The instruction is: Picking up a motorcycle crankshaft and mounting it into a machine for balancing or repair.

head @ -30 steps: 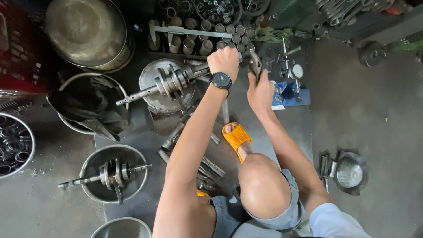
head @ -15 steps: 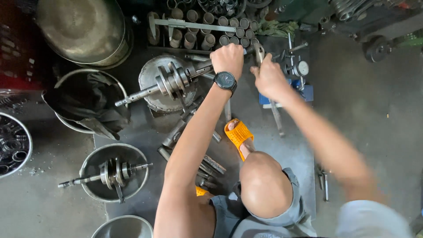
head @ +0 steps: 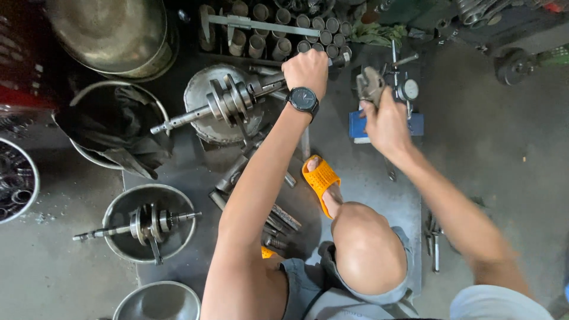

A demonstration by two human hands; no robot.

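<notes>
Left hand (head: pixel 306 70) clamped around one end of a crankshaft (head: pixel 228 102) over a round metal block (head: pixel 220 112), right hand (head: pixel 385 121) gripping a small metal tool (head: pixel 370 84).

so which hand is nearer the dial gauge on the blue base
Right. The right hand, holding a metal tool, is just beside the dial gauge. The left hand grips the crankshaft, farther away.

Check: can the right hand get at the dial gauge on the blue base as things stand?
Probably yes. The right hand is raised just left of the dial gauge with nothing between them. But it already grips a grey metal tool, so its fingers aren't free to take the gauge.
</notes>
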